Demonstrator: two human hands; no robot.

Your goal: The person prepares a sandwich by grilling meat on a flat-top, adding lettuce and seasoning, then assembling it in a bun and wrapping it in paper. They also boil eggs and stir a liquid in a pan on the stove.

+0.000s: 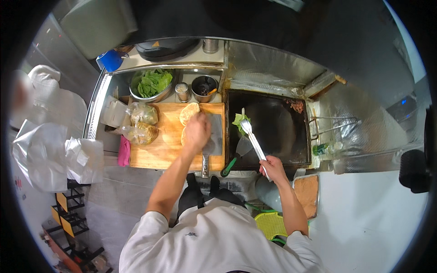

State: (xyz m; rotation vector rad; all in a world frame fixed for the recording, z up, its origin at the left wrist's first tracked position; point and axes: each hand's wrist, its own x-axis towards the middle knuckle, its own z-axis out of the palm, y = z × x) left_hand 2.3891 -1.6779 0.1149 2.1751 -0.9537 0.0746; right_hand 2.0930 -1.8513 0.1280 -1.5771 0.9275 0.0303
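My left hand (198, 131) is over two flat round breads (189, 114) on the wooden cutting board (164, 158); its fingers are blurred, so a grip cannot be told. Beside it on the board lies a cleaver (214, 138), its handle towards me. My right hand (273, 167) is closed on metal tongs (256, 143), whose tips meet a piece of lettuce (240, 123) over the left part of the dark griddle (273, 133). A spatula with a green handle (229, 166) rests at the griddle's front left edge.
Behind the board stand a steel bowl of lettuce (153, 83), a shaker (183, 92) and a dark sauce pot (204, 88). Plastic bags of food (143, 116) lie at its left. Some meat (296, 106) sits in the griddle's back right corner. Another person (61, 99) is at far left.
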